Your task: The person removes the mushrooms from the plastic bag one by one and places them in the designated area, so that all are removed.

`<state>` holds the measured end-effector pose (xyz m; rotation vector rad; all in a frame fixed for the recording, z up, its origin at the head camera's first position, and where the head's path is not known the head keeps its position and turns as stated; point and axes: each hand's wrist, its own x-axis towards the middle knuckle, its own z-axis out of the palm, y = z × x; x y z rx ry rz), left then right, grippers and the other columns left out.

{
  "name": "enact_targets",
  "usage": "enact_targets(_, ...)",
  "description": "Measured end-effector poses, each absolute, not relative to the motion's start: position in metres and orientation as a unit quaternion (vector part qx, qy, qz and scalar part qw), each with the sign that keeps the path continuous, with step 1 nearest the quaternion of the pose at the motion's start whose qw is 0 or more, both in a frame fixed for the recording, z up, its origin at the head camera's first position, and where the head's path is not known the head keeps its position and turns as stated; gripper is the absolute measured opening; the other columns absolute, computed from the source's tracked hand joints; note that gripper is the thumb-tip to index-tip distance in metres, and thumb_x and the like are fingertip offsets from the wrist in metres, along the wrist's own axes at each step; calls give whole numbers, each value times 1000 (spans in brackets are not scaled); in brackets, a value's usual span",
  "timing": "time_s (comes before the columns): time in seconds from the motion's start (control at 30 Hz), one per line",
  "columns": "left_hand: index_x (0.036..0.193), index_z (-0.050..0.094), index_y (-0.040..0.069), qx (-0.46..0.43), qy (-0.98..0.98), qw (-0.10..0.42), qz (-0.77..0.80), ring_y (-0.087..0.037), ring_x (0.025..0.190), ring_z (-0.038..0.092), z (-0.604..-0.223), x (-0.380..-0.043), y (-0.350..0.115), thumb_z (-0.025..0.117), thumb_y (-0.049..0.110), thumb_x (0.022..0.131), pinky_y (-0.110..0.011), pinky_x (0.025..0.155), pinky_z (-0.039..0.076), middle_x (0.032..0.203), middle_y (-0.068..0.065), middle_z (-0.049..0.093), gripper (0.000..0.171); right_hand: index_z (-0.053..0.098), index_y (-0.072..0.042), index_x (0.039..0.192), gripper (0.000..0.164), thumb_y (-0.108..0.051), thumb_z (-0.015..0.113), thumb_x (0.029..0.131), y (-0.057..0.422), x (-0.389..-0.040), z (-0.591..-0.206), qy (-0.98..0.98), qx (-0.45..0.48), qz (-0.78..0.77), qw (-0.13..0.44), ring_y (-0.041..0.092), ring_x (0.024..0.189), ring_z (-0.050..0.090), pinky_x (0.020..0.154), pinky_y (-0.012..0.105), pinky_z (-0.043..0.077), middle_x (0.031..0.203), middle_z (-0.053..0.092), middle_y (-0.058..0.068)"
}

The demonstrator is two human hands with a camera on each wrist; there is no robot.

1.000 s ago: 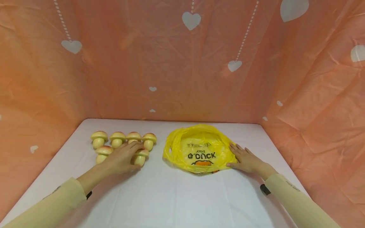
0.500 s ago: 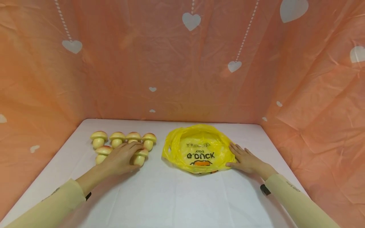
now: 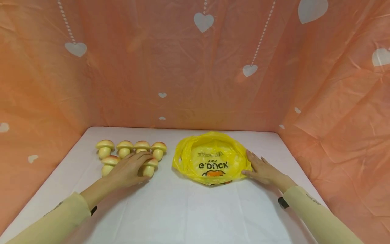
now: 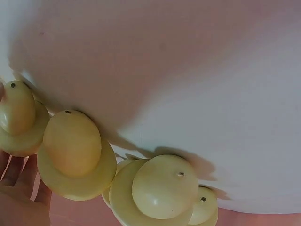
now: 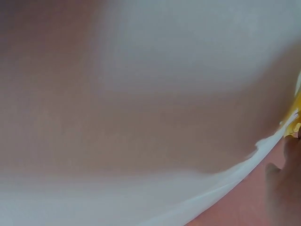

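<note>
Pale-yellow toy mushrooms with reddish cap tops stand in two rows on the left of the table. My left hand (image 3: pixel 128 171) reaches over the front row, fingers bent over the cap of its rightmost mushroom (image 3: pixel 149 168) and thumb at the near side of the stem. In the left wrist view this mushroom (image 4: pixel 18 115) sits between thumb and fingers, another mushroom (image 4: pixel 73 143) beside it. A yellow plastic bag (image 3: pixel 213 156) with duck lettering lies with its mouth spread wide. Against its right edge rests my right hand (image 3: pixel 263 169), fingers extended and thumb apart.
The back row holds several mushrooms, one at its left end (image 3: pixel 105 149) and one at its right end (image 3: pixel 158 150). Another front-row mushroom (image 3: pixel 109 165) stands left of my left hand. A white cloth covers the table (image 3: pixel 170 210); an orange curtain (image 3: pixel 195 84) encloses the back and sides.
My right fingers and thumb have shifted slightly at the bag's right edge, which sits a little further left. My left hand stays at the same mushroom.
</note>
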<state>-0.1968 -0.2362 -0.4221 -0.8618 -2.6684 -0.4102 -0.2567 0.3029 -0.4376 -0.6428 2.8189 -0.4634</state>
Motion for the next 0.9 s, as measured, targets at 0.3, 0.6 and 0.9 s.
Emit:
enact_targets(0.3,134,62,1,-294,-932,152,-144,-34,124,62,-421,-195,-235,95,26,72,-60,106,45,131,-14,65,75,9,4,164,87,-56,40,109,303,-253,-437,960,-213,-151,97,46,157,14,125,65,5,171,12,24)
enact_targets(0.6,136,61,0,-293,-934,142,-146,-34,127,60,-421,-194,-236,94,31,74,-60,106,45,134,-14,64,76,7,5,164,86,-55,37,110,301,-252,-436,962,-217,-142,89,46,157,13,125,66,5,171,10,25)
enact_targets(0.9,135,61,0,-307,-928,160,-137,-36,130,58,-423,-195,-237,94,30,75,-61,105,45,135,-15,65,75,3,2,165,85,-53,39,110,302,-251,-432,962,-217,-151,65,44,158,8,125,66,4,173,5,22)
